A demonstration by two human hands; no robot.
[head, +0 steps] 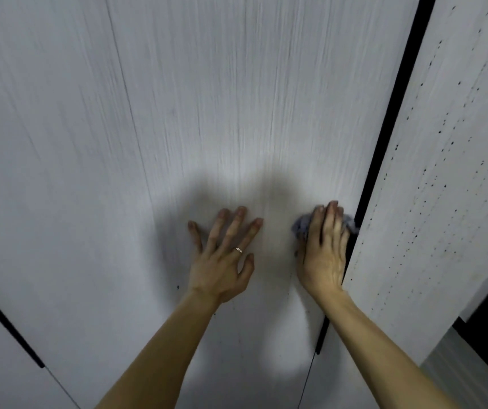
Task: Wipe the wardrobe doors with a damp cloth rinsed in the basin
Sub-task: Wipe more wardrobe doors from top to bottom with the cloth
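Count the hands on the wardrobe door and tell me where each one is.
2. The left hand lies flat, fingers spread, on the middle door. The right hand presses the grey cloth against that door's right edge, beside the dark gap.

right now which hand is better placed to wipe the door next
Right. The right hand presses the cloth on the door by its edge; the left hand lies flat and bare.

The pale wood-grain wardrobe door [237, 113] has the left hand [222, 261] flat on it, fingers spread. A grey cloth [300, 228] lies against its right edge, pressed under the right hand [324, 252].
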